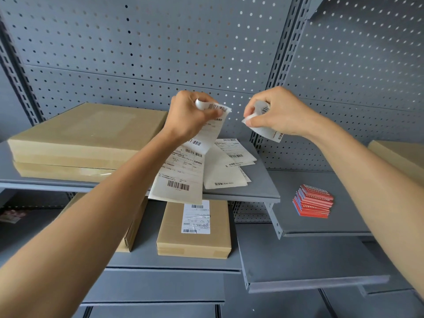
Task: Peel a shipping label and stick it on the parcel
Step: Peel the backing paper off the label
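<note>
My left hand [191, 115] grips the top of a long white label sheet [183, 171] printed with barcodes, which hangs down in front of the upper shelf. My right hand [273, 115] pinches a separate smaller white piece with a barcode [263, 127], held apart from the long sheet. Two flat brown parcels [87, 138] lie stacked on the upper shelf at the left, with no label showing on top. A smaller brown parcel [174, 235] carrying a stuck white label [196, 216] sits on the shelf below.
Several loose label sheets [229, 164] lie on the grey upper shelf [259, 187]. A stack of red cards [313, 200] rests on the right-hand shelf [321, 226]. Another brown box [399, 157] shows at the far right. A grey pegboard [160, 53] backs the shelving.
</note>
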A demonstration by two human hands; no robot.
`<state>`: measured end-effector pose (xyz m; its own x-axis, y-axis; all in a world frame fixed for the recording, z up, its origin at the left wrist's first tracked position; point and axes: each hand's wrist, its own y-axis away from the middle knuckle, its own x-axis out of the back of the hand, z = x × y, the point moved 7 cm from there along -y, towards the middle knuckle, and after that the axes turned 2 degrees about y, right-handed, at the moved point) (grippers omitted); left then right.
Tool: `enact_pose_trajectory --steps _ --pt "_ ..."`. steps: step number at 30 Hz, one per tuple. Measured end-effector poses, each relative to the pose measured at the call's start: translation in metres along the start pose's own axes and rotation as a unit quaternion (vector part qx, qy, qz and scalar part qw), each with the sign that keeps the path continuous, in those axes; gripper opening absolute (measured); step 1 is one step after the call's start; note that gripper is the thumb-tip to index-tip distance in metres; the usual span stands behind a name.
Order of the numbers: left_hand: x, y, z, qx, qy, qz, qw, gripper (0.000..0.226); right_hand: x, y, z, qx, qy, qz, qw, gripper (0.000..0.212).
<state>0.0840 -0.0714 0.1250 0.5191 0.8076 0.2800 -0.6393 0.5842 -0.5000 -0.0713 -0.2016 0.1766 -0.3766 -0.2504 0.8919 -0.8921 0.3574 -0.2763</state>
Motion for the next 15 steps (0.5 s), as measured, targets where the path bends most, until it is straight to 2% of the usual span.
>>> enact_pose_trajectory --steps 5,8,10,15 --pt "0.01 -0.019 0.008 0.006 0.159 0.094 0.983 0.015 0.011 0.007 0.005 -0.002 -0.003 -0.006 1.0 0.007" --pt "0.007 -0.029 0.012 -0.013 0.197 0.136 0.971 0.013 0.011 0.012 0.009 -0.004 -0.004 -0.012 1.0 0.012" --pt "0.001 -0.032 0.01 -0.025 0.218 0.137 0.966 0.012 0.011 0.015 0.011 -0.009 -0.001 -0.012 1.0 0.02" --pt "-0.02 -0.025 -0.021 0.017 0.205 0.096 0.974 0.014 0.005 0.018 0.02 -0.035 0.018 -0.037 0.999 0.03"
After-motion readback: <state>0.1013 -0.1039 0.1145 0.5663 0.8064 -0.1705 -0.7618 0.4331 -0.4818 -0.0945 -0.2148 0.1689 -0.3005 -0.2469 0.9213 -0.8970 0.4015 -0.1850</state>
